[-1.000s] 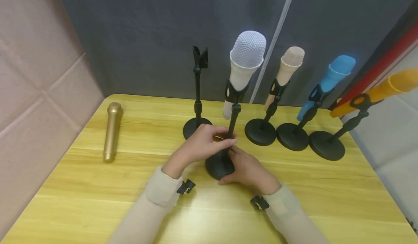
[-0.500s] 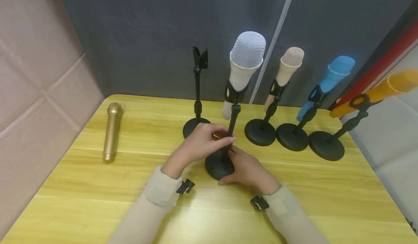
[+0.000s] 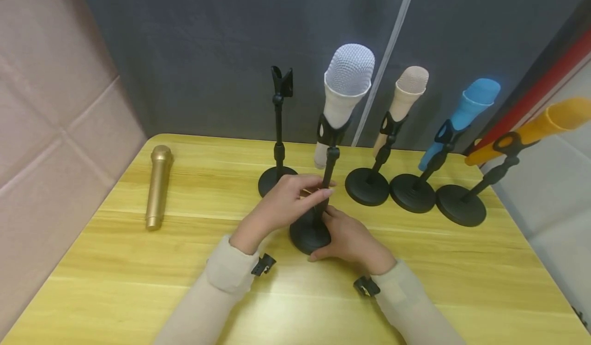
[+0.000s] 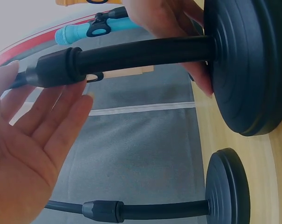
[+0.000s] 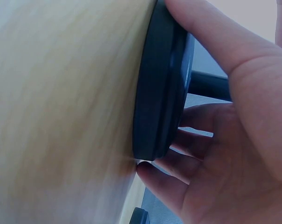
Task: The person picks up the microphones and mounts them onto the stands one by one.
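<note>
A black desktop microphone stand (image 3: 306, 236) stands on the table in front of me, with a white microphone (image 3: 347, 83) tilted in its clip. My left hand (image 3: 286, 204) holds the stand's pole between thumb and fingers; the left wrist view has them at the thick collar (image 4: 57, 67). Around the round base curls my right hand (image 3: 353, 240), thumb on the near edge and fingers at the far side. The right wrist view shows the base (image 5: 161, 88) standing on edge in that picture, close against the wood. Part of the pole is hidden behind the left hand.
Behind my left hand is a stand with a bare clip (image 3: 282, 82). A gold microphone (image 3: 159, 188) lies at the left. At the right, stands in a row bear beige (image 3: 406, 93), blue (image 3: 475, 103) and orange (image 3: 549, 121) microphones. A dark grey panel (image 3: 231, 57) backs the table.
</note>
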Tool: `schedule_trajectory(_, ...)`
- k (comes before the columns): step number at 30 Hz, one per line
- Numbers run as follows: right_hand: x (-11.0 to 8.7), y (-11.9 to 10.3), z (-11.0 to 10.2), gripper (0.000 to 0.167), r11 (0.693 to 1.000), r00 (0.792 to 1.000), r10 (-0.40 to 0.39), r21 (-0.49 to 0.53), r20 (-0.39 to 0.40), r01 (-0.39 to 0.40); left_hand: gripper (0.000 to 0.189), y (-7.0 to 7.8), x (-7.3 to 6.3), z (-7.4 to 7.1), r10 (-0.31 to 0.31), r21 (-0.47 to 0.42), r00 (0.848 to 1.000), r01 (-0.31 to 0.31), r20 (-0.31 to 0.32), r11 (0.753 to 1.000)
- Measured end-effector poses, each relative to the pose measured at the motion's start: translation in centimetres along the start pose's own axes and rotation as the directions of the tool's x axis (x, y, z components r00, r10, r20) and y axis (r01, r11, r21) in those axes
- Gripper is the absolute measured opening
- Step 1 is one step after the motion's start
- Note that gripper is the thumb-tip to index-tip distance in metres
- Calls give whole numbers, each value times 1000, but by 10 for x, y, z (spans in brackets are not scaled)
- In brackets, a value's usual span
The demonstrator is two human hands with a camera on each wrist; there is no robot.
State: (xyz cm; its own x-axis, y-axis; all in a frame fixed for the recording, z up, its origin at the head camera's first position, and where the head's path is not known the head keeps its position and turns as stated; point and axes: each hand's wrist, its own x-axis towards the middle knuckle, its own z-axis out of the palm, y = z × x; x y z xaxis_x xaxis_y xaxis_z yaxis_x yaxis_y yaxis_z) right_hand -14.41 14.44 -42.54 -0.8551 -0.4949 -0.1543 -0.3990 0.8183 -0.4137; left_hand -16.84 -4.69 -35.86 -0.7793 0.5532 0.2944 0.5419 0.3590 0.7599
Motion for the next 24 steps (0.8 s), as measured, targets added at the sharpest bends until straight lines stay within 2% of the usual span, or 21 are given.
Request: schedule_trajectory(24, 1, 0, 0, 111, 1000, 1000, -5, -14, 1, 5, 23, 1, -2, 1, -36, -61, 999, 35, -2, 998)
